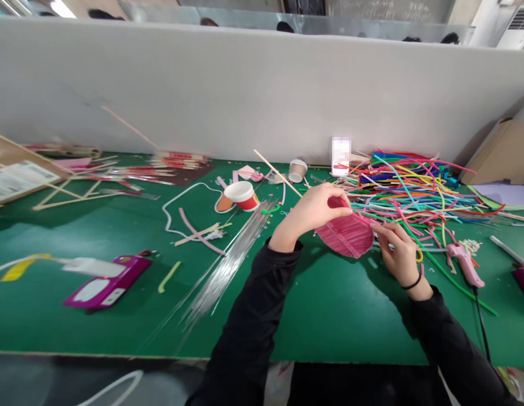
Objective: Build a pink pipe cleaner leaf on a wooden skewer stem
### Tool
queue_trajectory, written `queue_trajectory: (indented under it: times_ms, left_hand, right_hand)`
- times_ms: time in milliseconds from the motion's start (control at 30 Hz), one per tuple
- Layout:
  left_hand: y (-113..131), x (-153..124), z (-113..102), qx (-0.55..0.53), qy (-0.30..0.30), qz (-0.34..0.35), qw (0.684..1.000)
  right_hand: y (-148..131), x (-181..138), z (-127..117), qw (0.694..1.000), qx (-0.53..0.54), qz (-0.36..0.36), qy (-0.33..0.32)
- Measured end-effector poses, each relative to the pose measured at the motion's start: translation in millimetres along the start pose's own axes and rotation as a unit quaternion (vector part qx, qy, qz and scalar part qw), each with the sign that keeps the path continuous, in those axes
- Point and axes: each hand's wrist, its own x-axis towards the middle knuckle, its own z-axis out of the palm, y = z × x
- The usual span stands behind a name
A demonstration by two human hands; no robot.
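Note:
A pink, leaf-shaped piece (346, 234) with fine ribbing and a ridge along its middle is held above the green table. My left hand (315, 211) is closed on its upper left part, thumb and fingers pinching it. At its right edge, my right hand (397, 248) pinches the end of a pink pipe cleaner (363, 221) that runs along the top rim. A thin wooden stick (276, 172) slants down behind my left hand; whether the hand touches it I cannot tell.
Colourful pipe cleaners (409, 192) are heaped at the back right, near a phone (341, 155). A pink glue gun (465, 264) with a cord lies right. Thin clear rods (228, 270), a paper cup (241, 195) and a purple box (110, 282) are leftward. A grey partition (245, 90) stands behind.

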Motion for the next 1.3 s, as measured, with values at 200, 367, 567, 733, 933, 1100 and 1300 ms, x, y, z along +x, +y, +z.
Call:
queue_trajectory:
  times_ms: [200,367,567,733,933,1100,1300]
  left_hand:
    - [-2.2,-0.6,-1.4,-0.006,-0.002,-0.003,1.0]
    - [-3.0,-0.2,-0.8,-0.004,-0.003,0.0,1.0]
    - [-3.2,-0.6,-4.1,-0.021,-0.006,0.007,1.0]
    - [-4.8,-1.0,-9.3,-0.026,-0.012,-0.029,0.999]
    - [-6.3,-0.3,-7.7,-0.032,-0.01,-0.021,0.999]
    - [-5.4,-0.7,-8.1,-0.031,-0.016,-0.013,0.999]
    - [-2.3,-2.2,-8.5,-0.027,-0.017,-0.016,0.999]
  right_hand:
    - [-3.3,-0.3,-0.3,0.999,0.024,0.009,-0.03]
    - [-5.4,1.5,-4.3,0.999,0.022,0.009,-0.04]
    - [-1.4,-1.7,-10.3,0.999,-0.003,0.022,-0.032]
    - [7.9,-12.3,-12.2,0.998,-0.033,0.029,-0.044]
    - [8.0,-13.9,-10.0,0.997,-0.056,0.008,-0.056]
    - [1.5,-10.9,-8.3,0.998,-0.009,0.036,-0.055]
    - [1.3,-12.2,-6.2,0.986,0.036,0.128,-0.105]
